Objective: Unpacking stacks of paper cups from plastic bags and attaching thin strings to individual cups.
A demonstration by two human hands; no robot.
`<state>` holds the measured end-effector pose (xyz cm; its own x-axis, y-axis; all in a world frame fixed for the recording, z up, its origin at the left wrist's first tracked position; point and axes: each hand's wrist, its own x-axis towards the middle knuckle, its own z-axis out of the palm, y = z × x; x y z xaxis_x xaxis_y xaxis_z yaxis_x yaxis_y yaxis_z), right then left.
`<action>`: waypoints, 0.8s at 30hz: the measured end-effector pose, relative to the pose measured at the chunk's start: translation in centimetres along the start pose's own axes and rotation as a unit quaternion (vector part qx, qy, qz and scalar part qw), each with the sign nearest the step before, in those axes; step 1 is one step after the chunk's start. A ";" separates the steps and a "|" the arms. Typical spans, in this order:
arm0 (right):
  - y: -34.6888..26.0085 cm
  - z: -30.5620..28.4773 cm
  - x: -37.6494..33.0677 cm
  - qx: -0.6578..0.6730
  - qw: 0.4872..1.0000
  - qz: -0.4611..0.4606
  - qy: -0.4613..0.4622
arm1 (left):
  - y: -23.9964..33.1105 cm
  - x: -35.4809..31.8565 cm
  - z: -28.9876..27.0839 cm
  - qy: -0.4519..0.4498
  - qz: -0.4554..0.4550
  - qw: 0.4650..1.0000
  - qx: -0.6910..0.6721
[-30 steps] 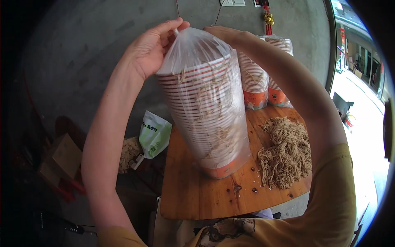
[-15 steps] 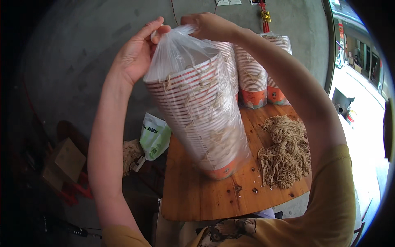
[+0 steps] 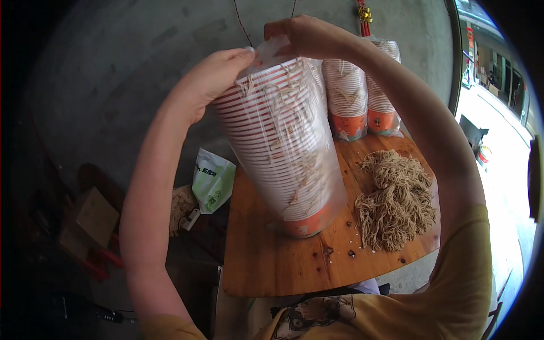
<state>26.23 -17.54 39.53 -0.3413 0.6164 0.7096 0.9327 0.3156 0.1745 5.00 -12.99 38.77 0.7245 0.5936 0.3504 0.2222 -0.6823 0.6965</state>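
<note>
I have both hands at the mouth of a clear plastic bag [image 3: 275,47], up near the top of the view. The left hand [image 3: 209,79] is closed on the film by the left side of the rim, its thumb on top and most of its fingers hidden; the right hand [image 3: 306,37] pinches gathered film just beyond it.

Inside the bag is a tall stack of nested cups [image 3: 272,147], standing in front of me at the left part of the wooden bench [image 3: 277,269]. Its long axis runs close to upright, with the top leaning leftward and the base lying lower and to the right. The open rims point up and the orange end points down at the bench top; I can't tell whether its full weight sits there. Red-and-white rims show along the side, with tan strands lying against them under the film.

To the right I see a tangled heap of noodle-like strands [image 3: 394,204], and small white crumbs dot the knotty wood. At the far edge, more bagged cup stacks [image 3: 347,90] stand upright against a grey wall [image 3: 124,85], near a red-and-gold hanging ornament [image 3: 365,16]. Left of the bench are a green-and-white bag [image 3: 214,182] and a cardboard box [image 3: 95,221]; a bright doorway [image 3: 493,141] opens at right.
</note>
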 end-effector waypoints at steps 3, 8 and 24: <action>-0.9 -0.9 -0.2 0.010 0.999 -0.006 -0.050 | 0.3 0.1 0.5 -0.012 -0.033 0.995 0.095; -0.3 -1.7 0.7 -0.030 0.991 -0.021 -0.126 | 0.6 -0.6 0.0 -0.017 -0.037 0.999 -0.028; -4.3 -2.5 0.5 0.159 0.979 0.026 -0.121 | -1.7 -1.5 -3.2 -0.065 0.061 0.878 -0.470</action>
<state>22.35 -20.39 40.81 -0.3475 0.7789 0.5221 0.8793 0.4640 -0.1069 1.48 -11.39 39.07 0.7871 0.4454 0.4267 -0.4553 -0.0470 0.8891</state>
